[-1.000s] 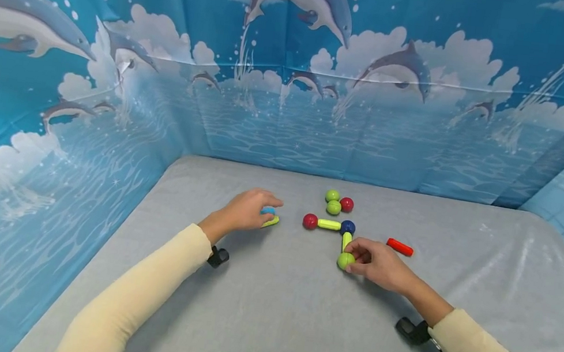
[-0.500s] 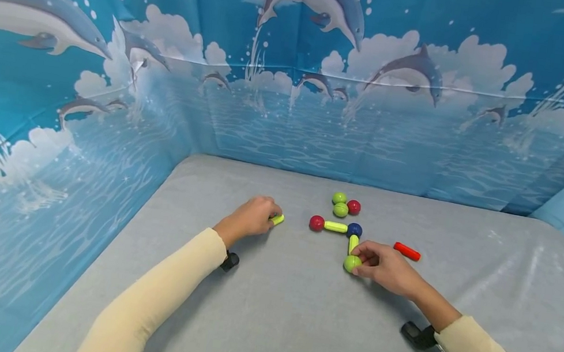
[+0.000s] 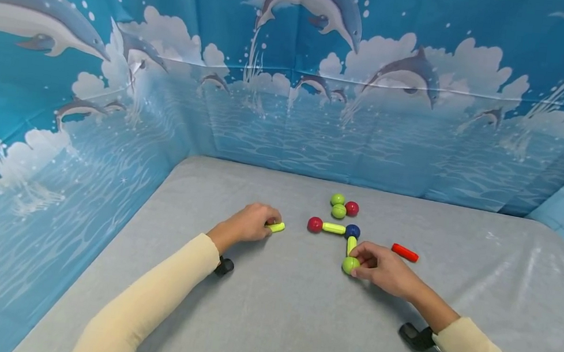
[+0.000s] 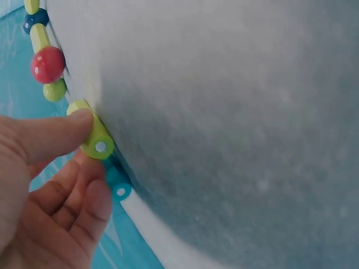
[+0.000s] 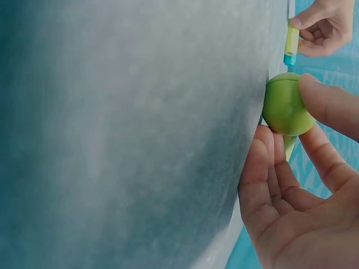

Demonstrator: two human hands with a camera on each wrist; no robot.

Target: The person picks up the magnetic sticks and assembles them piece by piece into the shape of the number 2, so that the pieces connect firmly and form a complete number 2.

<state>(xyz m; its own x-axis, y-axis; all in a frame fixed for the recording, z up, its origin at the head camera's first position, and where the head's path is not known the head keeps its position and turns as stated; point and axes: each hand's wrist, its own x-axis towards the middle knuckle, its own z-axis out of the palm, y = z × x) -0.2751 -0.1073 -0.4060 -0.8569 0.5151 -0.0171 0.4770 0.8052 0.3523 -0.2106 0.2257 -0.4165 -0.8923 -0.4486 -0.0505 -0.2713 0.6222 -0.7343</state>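
Note:
My left hand [image 3: 252, 222] pinches a yellow-green magnetic rod [image 4: 96, 134] between thumb and fingers, at the left of the pieces. Right beside it lies a blue rod [image 4: 119, 184], which the hand hides in the head view. With thumb and fingertips, my right hand [image 3: 385, 267] holds a green ball [image 5: 287, 105] on the grey cloth. From that ball a yellow rod [image 3: 351, 244] runs to a dark blue ball [image 3: 352, 231]. Another yellow rod [image 3: 333, 228] links the blue ball to a red ball [image 3: 315, 224], making an L shape.
Two green balls [image 3: 338, 211] and a red ball [image 3: 352, 209] sit clustered behind the joined pieces. To the right lies a loose red rod [image 3: 405, 252]. The grey-covered table [image 3: 265, 319] ends at a dolphin-printed curtain [image 3: 277, 123] at the back and left.
My left hand has closed its fingers on the yellow-green rod, and the blue rod is now covered in the head view. The right hand keeps its hold on the green ball.

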